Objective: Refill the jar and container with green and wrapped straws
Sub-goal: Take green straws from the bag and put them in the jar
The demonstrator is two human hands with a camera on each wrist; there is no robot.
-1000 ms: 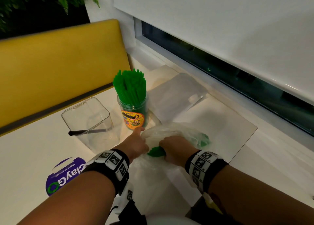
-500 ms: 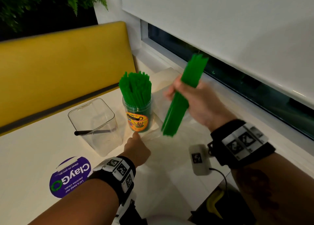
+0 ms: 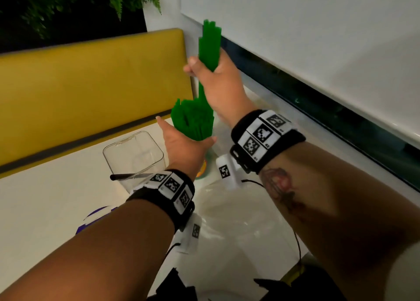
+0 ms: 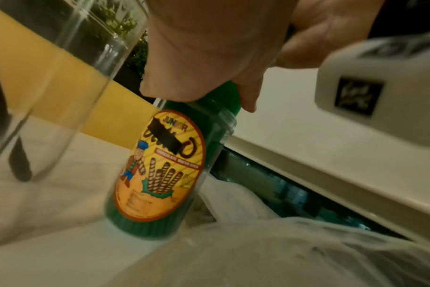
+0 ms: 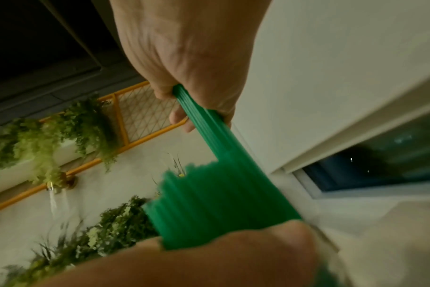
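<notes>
Two bundles of green meet at the jar [image 4: 169,174]: the straws already standing in it [image 3: 193,121] and a fresh handful [image 3: 209,43] held upright directly above them. The step in hand looks like feeding that new handful into the jar; the lower end of the handful appears to have reached the tops of the standing straws, though the right wrist view is too blurred to say whether it has slipped in among them.

As for the grip, the right hand [image 3: 218,82] is closed firmly round the middle of the new handful, fingers wrapped and thumb across. The left hand [image 3: 184,150] cups the standing straws just above the jar's mouth, thumb on one side and fingers curled round the other, holding them together and steadying the jar.

Next, I judge, the right hand must lower the handful straight down while the left makes room at the jar's mouth, then let go once the ends are seated. A packed jar could make the straws splay or tip.

Left of the jar stands the clear container [image 3: 134,155], holding only one dark straw [image 3: 129,176]; wrapped straws are yet to go in. Right of the jar, a slack plastic bag [image 4: 270,252] lies on the table [image 3: 45,205].
</notes>
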